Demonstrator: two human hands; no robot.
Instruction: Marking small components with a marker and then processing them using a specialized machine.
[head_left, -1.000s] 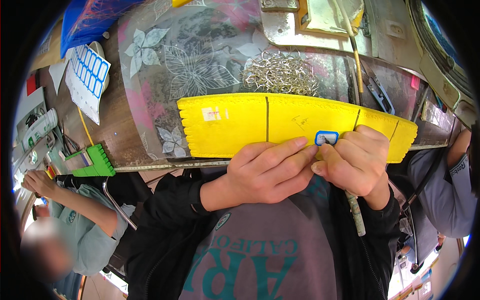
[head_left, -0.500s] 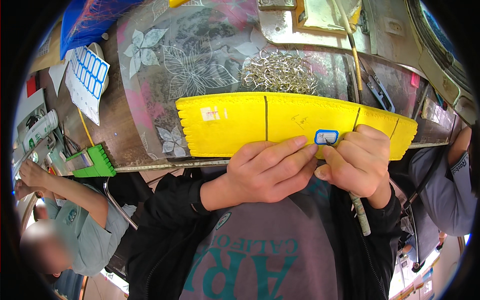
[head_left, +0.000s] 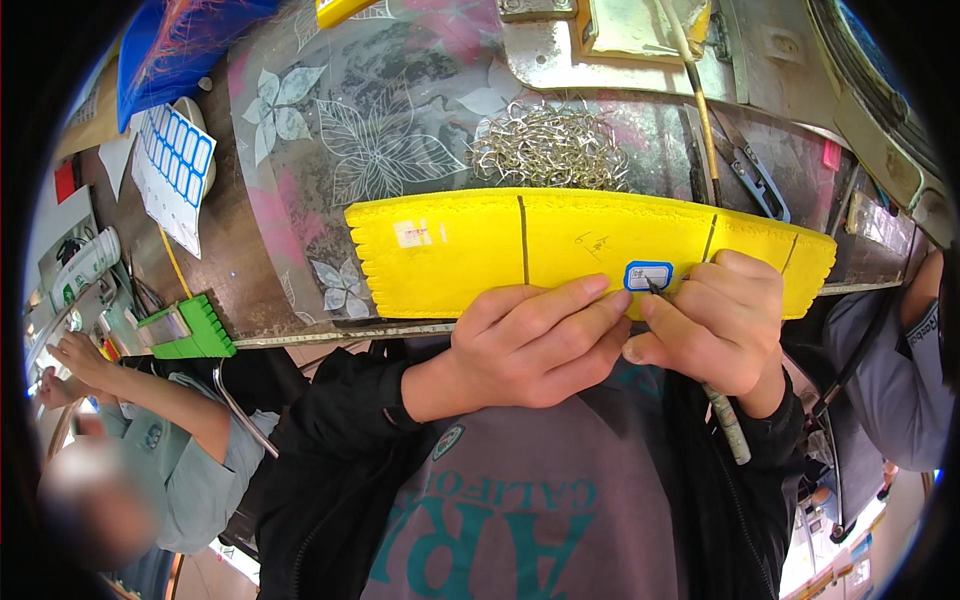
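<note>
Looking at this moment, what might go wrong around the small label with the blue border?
Smearing: the left hand's fingertips lie right beside the small white blue-bordered label, so they might smudge its marks.
Stray ink: the slim pale patterned pen in the right hand could slip onto the long yellow strip with notched ends.
Scattering: the pile of shiny curved metal pieces lies close past the strip's far edge; pushing the strip away could spread them.

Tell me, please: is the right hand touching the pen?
Touching. The head view shows the right hand closed around the pen, whose tip and rear end stick out on opposite sides of the grip.
</note>
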